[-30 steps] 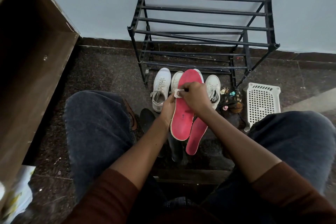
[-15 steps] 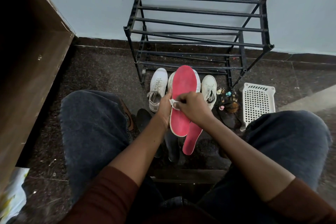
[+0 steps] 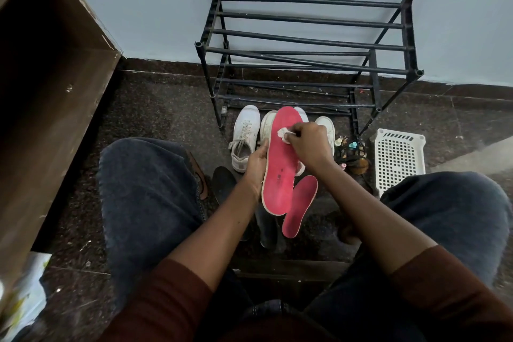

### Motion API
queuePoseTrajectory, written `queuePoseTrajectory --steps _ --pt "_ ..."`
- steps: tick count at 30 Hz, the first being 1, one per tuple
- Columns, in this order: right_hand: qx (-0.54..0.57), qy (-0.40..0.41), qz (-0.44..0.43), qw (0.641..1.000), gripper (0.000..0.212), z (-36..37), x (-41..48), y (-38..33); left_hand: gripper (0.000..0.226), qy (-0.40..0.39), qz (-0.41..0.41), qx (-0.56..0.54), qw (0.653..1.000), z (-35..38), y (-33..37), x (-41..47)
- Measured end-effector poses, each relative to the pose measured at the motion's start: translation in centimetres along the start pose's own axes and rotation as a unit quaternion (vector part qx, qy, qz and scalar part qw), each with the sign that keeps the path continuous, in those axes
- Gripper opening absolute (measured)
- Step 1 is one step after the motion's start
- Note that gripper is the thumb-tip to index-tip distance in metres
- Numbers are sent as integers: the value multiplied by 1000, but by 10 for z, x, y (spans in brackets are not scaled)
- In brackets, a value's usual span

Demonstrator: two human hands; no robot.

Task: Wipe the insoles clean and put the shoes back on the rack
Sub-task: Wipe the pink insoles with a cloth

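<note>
- My left hand grips the pink insole by its left edge, fingers wrapped behind it, and holds it tilted up over the floor with the toe end towards the rack.
- My right hand is curled tight, pinching a small crumpled white wad and pressing it on the insole's face near the toe.
- The insole is long and rounded at both ends. Its face is matte pink, it has a pale foam rim, and there is a little dark print near the middle.
- A second insole, also pink, lies flat on the floor just beside the held one; its far end is hidden behind that one.
- White lace-up sneakers stand on the floor in front of the rack. The left one is in plain view with slack laces; the others are partly covered by the insole and my right hand.
- The rack is black, built of thin round bars in tiers, and stands against a pale blue wall.
- A white plastic basket with a square lattice sits to the right of the rack, with small bottles clustered between it and the sneakers.
- The floor is dark speckled stone.
</note>
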State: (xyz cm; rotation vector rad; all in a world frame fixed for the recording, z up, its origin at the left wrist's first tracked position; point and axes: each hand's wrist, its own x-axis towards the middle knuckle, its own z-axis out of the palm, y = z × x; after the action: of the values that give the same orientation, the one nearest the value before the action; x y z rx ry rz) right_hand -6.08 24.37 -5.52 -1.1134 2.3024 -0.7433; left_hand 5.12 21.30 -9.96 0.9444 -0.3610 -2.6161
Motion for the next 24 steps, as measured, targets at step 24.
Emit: queuePoseTrajectory --steps 24 --pt "58 -43 -62 995 22 12 -44 -32 64 -3 101 -4 995 -12 6 3"
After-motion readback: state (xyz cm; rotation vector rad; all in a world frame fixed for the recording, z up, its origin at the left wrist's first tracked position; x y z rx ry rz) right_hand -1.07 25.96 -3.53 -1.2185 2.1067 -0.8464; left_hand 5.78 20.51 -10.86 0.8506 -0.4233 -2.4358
